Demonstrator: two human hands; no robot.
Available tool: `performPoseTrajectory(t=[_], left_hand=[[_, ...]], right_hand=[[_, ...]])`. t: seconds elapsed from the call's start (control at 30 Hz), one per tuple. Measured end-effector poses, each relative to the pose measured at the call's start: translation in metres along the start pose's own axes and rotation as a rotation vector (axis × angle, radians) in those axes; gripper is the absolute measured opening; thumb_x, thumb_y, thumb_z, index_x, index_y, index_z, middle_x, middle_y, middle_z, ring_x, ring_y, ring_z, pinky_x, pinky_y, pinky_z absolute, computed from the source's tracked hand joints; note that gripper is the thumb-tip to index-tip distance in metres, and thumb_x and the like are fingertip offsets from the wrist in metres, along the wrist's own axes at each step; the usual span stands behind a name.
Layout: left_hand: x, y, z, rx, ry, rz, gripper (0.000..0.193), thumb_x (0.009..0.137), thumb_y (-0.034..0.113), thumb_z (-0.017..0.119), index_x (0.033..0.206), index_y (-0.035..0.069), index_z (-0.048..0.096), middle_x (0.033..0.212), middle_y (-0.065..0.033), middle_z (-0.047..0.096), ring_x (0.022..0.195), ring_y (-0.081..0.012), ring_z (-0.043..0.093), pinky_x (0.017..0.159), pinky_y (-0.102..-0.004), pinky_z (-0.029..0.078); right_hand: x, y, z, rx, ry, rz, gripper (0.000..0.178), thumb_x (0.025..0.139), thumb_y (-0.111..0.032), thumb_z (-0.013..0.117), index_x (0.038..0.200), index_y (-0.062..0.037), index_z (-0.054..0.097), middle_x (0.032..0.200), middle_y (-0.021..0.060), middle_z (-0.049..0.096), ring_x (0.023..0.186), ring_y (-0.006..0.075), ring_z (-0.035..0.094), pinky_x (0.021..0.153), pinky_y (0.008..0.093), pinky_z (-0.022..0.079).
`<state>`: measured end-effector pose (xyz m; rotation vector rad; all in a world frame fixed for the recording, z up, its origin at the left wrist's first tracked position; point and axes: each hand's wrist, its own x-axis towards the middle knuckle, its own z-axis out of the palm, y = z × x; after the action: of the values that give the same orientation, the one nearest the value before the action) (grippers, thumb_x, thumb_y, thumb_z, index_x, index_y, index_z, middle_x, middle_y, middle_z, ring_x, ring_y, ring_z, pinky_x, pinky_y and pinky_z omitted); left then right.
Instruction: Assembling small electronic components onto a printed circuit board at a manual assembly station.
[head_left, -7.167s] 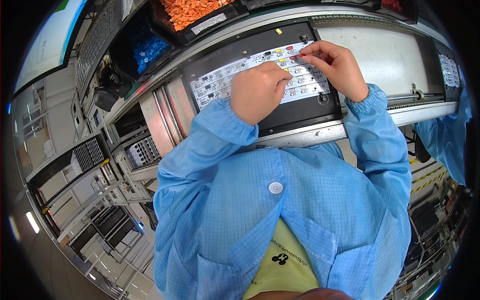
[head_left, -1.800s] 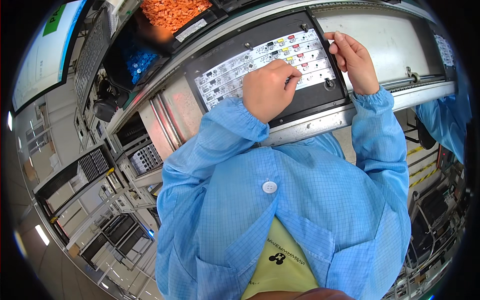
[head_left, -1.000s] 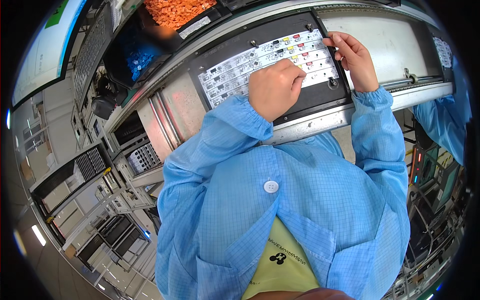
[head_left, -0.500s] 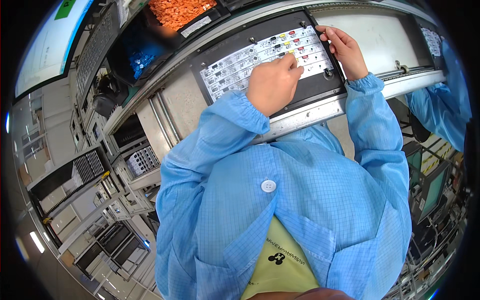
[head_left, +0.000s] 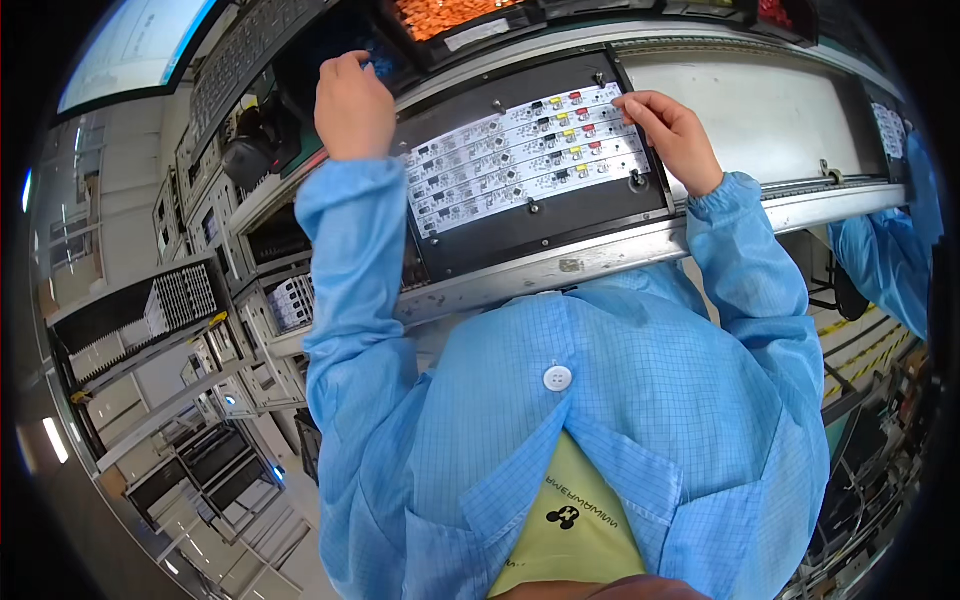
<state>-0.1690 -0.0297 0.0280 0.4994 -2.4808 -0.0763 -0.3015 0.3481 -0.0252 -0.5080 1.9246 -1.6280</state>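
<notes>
My left hand (head_left: pixel 355 110) reaches over a dark bin of small blue parts (head_left: pixel 385 58) at the far left; its fingers bend down and their tips are hidden. A white circuit board panel (head_left: pixel 470 150) with several rows lies in a black carrier (head_left: pixel 480 240) in front of me. Small black, yellow and red connectors (head_left: pixel 575 132) stand on the right part of its rows. My right hand (head_left: pixel 682 140) is at the panel's upper right edge, thumb and index finger closed together. Whatever is between those fingertips is too small to make out.
The carrier sits on a conveyor with a metal front rail (head_left: pixel 600 250). Behind it stand a bin of orange parts (head_left: pixel 450 18) and one of red parts (head_left: pixel 775 12). A keyboard (head_left: pixel 240 75) and monitor (head_left: pixel 130 50) are far left. Another person's blue sleeve (head_left: pixel 870 250) shows at right.
My left hand has left the panel and moved left and away to the blue parts' bin, uncovering the lower rows. My right hand stays by the panel's right edge, slightly lower in view.
</notes>
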Motion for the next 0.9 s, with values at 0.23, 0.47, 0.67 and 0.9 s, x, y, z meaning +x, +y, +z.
performPoseTrajectory(t=[0.23, 0.47, 0.67, 0.9], left_hand=[[0.053, -0.066, 0.037, 0.308, -0.445, -0.136, 0.059, 0.099, 0.055, 0.064, 0.145, 0.017, 0.065, 0.136, -0.0249, 0.066, 0.120, -0.0432, 0.068, 0.100, -0.0506, 0.057], [0.048, -0.085, 0.061, 0.221, -0.327, -0.124, 0.058, 0.098, 0.056, 0.063, 0.141, 0.018, 0.067, 0.135, -0.0257, 0.066, 0.118, -0.0440, 0.068, 0.100, -0.0520, 0.057], [0.047, -0.089, 0.068, 0.193, -0.289, -0.114, 0.057, 0.097, 0.057, 0.064, 0.140, 0.018, 0.068, 0.135, -0.0237, 0.066, 0.118, -0.0433, 0.069, 0.100, -0.0519, 0.057], [0.033, -0.048, 0.019, 0.250, -0.070, -0.115, 0.032, 0.094, 0.034, 0.072, 0.113, 0.008, 0.074, 0.108, -0.0188, 0.072, 0.102, -0.0398, 0.071, 0.086, -0.0487, 0.058]], right_hand=[[-0.033, -0.025, 0.036, -0.466, -0.044, -0.244, 0.010, 0.101, -0.003, 0.069, 0.110, 0.0008, 0.074, 0.102, 0.0115, 0.076, 0.090, 0.0199, 0.073, 0.079, 0.0297, 0.057], [-0.044, -0.023, 0.030, -0.754, -0.025, -0.523, 0.013, 0.092, -0.010, 0.078, 0.105, -0.0067, 0.077, 0.096, 0.0100, 0.075, 0.086, 0.0303, 0.073, 0.076, 0.0363, 0.060], [-0.039, -0.018, 0.032, -0.857, -0.005, -0.601, 0.010, 0.091, -0.011, 0.079, 0.100, -0.0068, 0.077, 0.094, 0.0086, 0.074, 0.085, 0.0282, 0.073, 0.074, 0.0361, 0.060], [-0.043, -0.017, 0.032, -0.898, -0.014, -0.653, 0.011, 0.090, -0.007, 0.079, 0.100, -0.0057, 0.077, 0.093, 0.0091, 0.072, 0.083, 0.0284, 0.072, 0.072, 0.0363, 0.060]])
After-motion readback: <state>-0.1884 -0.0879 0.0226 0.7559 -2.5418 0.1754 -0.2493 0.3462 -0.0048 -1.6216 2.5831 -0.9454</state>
